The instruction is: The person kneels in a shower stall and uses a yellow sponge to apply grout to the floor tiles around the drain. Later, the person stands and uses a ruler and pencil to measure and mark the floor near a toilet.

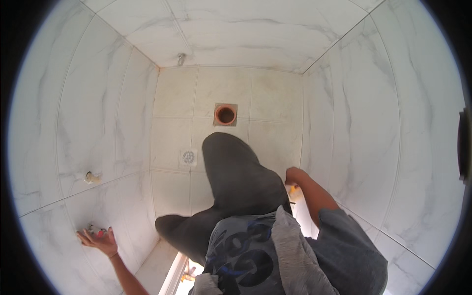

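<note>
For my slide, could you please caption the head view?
Left hand at a small red object by the tiled wall, right hand near the leg.

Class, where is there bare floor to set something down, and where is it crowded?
Bare tiles lie between the round floor opening and the right wall, and between that opening and the far wall. Crowded: nearer, around the person's legs.

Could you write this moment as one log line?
left hand: fingers spread, near red wall fitting | right hand: curled by yellow item, grip unclear | floor: pipe opening, patterned drain cover
</note>
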`<state>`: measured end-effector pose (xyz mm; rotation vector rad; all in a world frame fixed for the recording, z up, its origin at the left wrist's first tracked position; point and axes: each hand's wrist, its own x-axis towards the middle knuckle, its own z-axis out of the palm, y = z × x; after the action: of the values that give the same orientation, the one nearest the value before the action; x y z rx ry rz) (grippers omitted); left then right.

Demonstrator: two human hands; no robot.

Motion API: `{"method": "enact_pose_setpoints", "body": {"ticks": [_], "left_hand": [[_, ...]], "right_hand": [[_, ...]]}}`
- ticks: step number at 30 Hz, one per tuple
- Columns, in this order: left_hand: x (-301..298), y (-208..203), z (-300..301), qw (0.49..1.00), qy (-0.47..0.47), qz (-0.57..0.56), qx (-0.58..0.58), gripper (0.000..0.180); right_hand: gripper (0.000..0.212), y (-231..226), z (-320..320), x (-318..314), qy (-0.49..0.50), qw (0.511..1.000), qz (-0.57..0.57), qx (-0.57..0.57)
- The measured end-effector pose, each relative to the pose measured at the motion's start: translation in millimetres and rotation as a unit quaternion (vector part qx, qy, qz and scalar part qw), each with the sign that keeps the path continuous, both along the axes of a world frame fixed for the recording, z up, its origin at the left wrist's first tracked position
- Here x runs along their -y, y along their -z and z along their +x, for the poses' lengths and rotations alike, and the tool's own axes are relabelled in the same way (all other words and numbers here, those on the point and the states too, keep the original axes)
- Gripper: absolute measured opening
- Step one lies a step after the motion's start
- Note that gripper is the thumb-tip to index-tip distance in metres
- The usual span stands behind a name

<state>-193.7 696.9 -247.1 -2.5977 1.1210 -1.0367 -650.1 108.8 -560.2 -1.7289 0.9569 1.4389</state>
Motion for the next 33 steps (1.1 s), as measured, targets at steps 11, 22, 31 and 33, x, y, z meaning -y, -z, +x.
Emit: {"method": "enact_pose_setpoints", "body": {"ticks": [11, 22, 31, 33], "left_hand": [[18.0, -46.2, -23.3, 0.97, -0.146, -0.011, -0.195, 0.121], [17.7, -192.6, -107.6, 0.621, -0.31, 0.023, -0.72, 0.085], [-21.9, -186.2, -112.7, 0.544, -0.277, 0.063, -0.789, 0.084], [-34.4, -186.2, -101.5, 0.544, -0.246, 0.067, -0.8, 0.083]], "right_hand": [[0.034, -194.2, 56.9, 66.6, 0.144, 0.942, -0.19, 0.234], [0.036, -409.9, 40.0, 53.2, 0.137, 0.947, -0.249, 0.148], [0.036, -550.4, -31.8, -114.1, 0.249, 0.92, -0.283, 0.103], [0.035, -572.4, -47.0, -159.8, 0.267, 0.917, -0.271, 0.118]]}}
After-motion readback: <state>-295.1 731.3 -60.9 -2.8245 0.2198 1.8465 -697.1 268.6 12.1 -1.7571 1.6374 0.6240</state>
